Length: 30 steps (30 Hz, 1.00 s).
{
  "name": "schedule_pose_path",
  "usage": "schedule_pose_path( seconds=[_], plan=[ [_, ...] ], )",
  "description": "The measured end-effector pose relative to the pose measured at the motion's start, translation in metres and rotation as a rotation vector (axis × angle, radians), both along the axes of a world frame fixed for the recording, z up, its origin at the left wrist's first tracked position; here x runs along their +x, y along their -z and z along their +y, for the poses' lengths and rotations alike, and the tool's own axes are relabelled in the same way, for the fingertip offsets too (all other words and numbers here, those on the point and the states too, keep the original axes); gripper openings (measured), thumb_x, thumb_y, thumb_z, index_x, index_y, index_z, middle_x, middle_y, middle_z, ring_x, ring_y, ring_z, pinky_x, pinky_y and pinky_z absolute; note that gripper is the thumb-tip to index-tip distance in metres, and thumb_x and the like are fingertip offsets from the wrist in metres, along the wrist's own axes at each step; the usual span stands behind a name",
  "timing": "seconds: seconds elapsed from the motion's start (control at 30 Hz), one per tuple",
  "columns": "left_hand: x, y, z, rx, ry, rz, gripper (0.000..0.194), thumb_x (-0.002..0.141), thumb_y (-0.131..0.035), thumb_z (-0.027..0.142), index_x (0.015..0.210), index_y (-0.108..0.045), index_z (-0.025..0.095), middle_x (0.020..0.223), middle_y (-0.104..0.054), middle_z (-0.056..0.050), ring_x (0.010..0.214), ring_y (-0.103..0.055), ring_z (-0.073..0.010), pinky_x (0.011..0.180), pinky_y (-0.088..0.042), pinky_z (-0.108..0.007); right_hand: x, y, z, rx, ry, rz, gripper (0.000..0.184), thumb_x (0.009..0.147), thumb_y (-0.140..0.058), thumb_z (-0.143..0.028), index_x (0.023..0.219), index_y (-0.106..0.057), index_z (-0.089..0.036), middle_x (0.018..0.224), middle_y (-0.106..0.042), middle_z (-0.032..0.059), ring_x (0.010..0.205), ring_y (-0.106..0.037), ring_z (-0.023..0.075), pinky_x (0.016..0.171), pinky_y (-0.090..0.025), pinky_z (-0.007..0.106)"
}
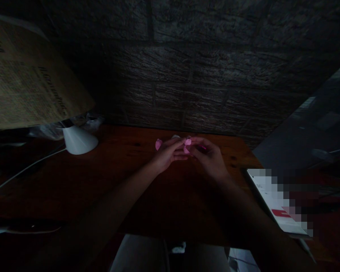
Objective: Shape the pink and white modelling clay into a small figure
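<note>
Over the far part of a brown wooden table [136, 170], both of my hands meet around a small, soft-looking pink piece [187, 141], whose exact kind I cannot make out. My left hand [168, 153] grips it from the left, with its thumb stretched toward it. From the right, my right hand [212, 156] pinches the pink piece between thumb and fingers. A thin, bright pink strip [203, 147] shows by the right fingers. Another pink bit [158, 144] sticks out left of my left hand. Something pale [175, 136] is mostly hidden behind the left hand.
On the left stands a lamp with a white cone base [79, 141] and a newspaper-print shade [31, 75]; its white cord [28, 166] crosses the table. A dark brick wall [170, 75] rises behind. At right lies a flat white item [268, 192], partly blurred out.
</note>
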<state>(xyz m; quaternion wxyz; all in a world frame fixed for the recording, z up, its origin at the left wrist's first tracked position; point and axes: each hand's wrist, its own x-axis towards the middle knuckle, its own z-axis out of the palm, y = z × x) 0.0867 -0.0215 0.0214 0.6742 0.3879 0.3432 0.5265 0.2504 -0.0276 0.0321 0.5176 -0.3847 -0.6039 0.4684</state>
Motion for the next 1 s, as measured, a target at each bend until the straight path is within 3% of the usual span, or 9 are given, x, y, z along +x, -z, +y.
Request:
schedule_pose_path(
  seconds=[0.43,1.0],
  plan=[
    [0.0001,0.0002,-0.0003,-0.002,0.014,-0.044,0.028,0.088,-0.078,0.042,0.097,-0.074,0.016,0.083,-0.077,-0.007,0.072,-0.074,-0.0174,0.064,-0.060,-0.026,0.0008,0.0009,-0.0005,0.024,0.008,-0.026,0.038,0.074,-0.086,-0.045,0.104,-0.074,-0.025,0.099,-0.078,0.0048,0.078,-0.069,0.0191,0.062,-0.055,0.032],
    [0.0005,-0.0039,-0.0033,0.058,-0.001,0.012,0.018,0.085,-0.080,0.032,0.094,-0.076,0.017,0.084,-0.076,-0.005,0.070,-0.075,-0.0160,0.062,-0.059,-0.024,0.0012,0.0003,-0.0012,0.027,-0.005,-0.021,0.034,0.074,-0.085,-0.041,0.102,-0.075,-0.026,0.096,-0.077,0.0045,0.076,-0.069,0.0186,0.059,-0.056,0.031]
  ],
)
